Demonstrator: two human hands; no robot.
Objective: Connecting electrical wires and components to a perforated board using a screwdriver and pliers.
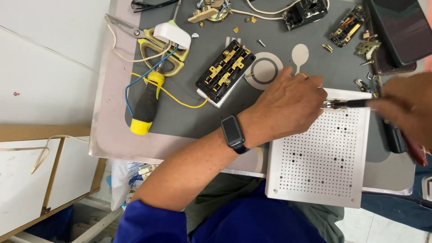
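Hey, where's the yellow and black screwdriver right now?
In the head view, the yellow and black screwdriver lies on the left of the grey mat, below the scissors and left of the opened black socket, untouched by either hand.

Pretty cramped corner honestly. The bench [101, 135] has a pale metal-looking top with a grey mat [189, 121] laid over it. A plain white wall [45, 58] fills the upper left of the frame. Lower left there's a white cabinet [27, 184] with raw wood edging. Light is even and soft.
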